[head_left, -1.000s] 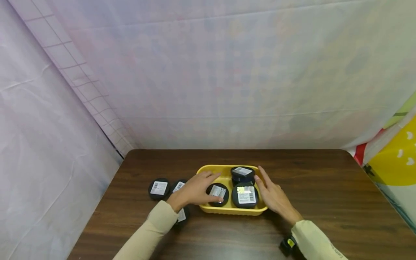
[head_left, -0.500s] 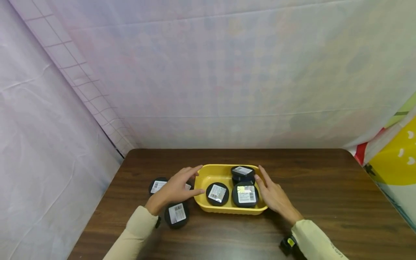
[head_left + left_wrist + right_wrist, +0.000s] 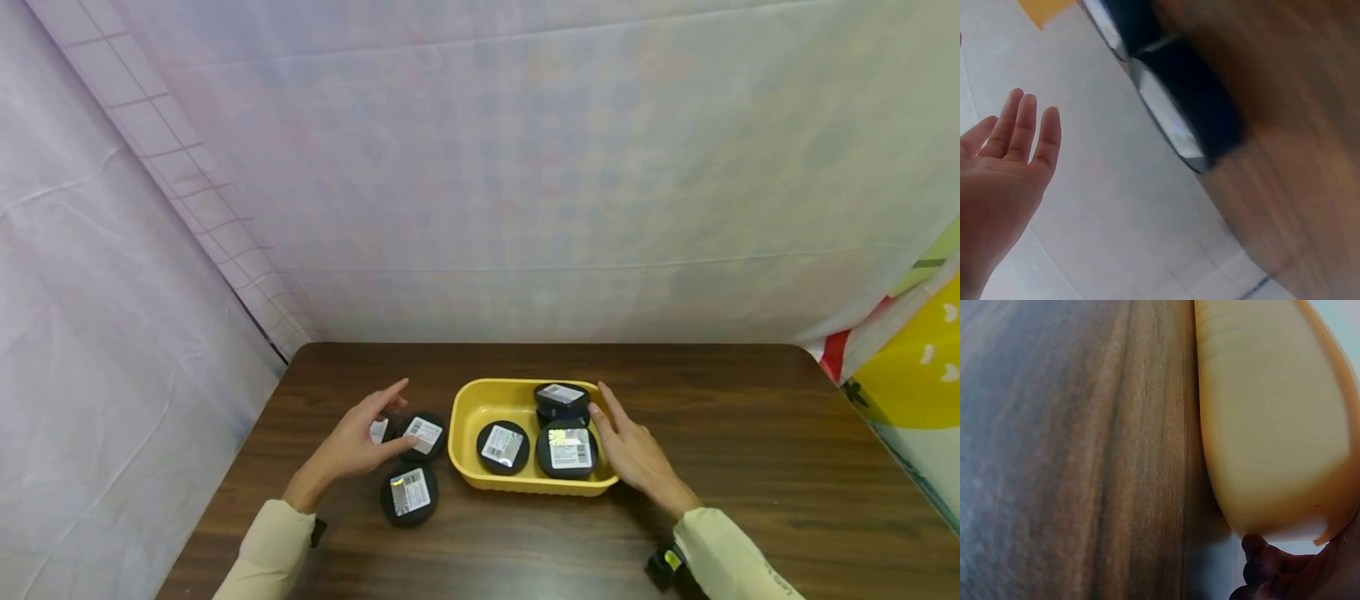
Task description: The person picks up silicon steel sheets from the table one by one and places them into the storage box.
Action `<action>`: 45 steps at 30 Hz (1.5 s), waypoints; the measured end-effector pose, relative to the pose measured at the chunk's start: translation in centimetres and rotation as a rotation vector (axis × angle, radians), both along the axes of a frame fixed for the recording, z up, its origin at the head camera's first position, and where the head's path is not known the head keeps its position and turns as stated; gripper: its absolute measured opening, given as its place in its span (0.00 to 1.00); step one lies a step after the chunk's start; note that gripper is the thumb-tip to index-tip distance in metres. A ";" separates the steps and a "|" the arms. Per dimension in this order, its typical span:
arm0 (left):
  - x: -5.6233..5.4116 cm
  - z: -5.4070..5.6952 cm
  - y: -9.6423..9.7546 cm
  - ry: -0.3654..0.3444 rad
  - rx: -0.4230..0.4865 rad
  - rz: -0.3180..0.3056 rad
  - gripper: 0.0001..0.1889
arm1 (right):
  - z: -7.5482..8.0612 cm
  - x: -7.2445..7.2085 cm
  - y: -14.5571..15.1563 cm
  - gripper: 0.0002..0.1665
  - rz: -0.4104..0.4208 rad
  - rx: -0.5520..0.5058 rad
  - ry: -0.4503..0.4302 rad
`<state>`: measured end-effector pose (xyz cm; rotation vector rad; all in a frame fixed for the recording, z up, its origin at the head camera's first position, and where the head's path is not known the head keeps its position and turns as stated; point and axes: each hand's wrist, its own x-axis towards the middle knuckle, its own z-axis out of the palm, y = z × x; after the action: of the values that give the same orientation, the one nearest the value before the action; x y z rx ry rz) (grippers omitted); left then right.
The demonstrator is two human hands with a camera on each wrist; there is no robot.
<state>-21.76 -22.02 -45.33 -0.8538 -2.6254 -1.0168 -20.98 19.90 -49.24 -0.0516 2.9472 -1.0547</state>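
Note:
My left hand [image 3: 354, 442] is held over the left group of thick round black discs with white labels, fingers spread and nothing gripped. One labelled disc [image 3: 425, 437] lies by its thumb, another disc [image 3: 408, 495] lies nearer the front, and a third is partly hidden behind the hand. In the left wrist view the palm and fingers [image 3: 1022, 134] show empty beside two blurred discs. At the yellow basket's [image 3: 517, 485] right end, my right hand [image 3: 636, 457] holds the rim, thumb over the edge. The right wrist view shows curled fingers [image 3: 1260, 562] against its outer wall. Several discs sit inside, two stacked.
The brown wooden table [image 3: 720, 417] extends to both sides of the basket. A pale curtain [image 3: 525, 208] hangs along its back edge, and white cloth [image 3: 112, 375] closes off the left. A black strap-like object [image 3: 663, 567] shows at the right wrist.
My left hand has left the disc inside the basket and moved left, over the discs on the table. The right hand stays at the basket's right end.

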 end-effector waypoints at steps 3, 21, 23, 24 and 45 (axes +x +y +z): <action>0.2 -0.5 -1.1 -0.013 0.018 0.043 0.44 | 0.0 0.0 0.0 0.42 0.000 0.001 0.002; -0.1 -3.2 -4.8 -0.131 0.093 0.165 0.52 | 0.0 0.1 -0.1 0.42 0.002 0.002 -0.012; -0.1 -3.4 -5.0 -0.161 0.093 0.182 0.54 | 0.0 0.1 -0.1 0.42 0.005 0.003 -0.012; -0.2 -3.5 -5.1 -0.179 0.092 0.189 0.56 | 0.0 0.0 -0.1 0.42 0.005 0.003 -0.013; -2.1 -5.0 -5.4 -0.320 -0.110 0.127 0.70 | 0.1 0.1 0.0 0.43 0.006 -0.005 -0.021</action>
<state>-23.90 -27.41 -50.29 -0.5754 -2.9816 -1.0603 -20.87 19.94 -49.12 -0.0490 2.9236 -1.0554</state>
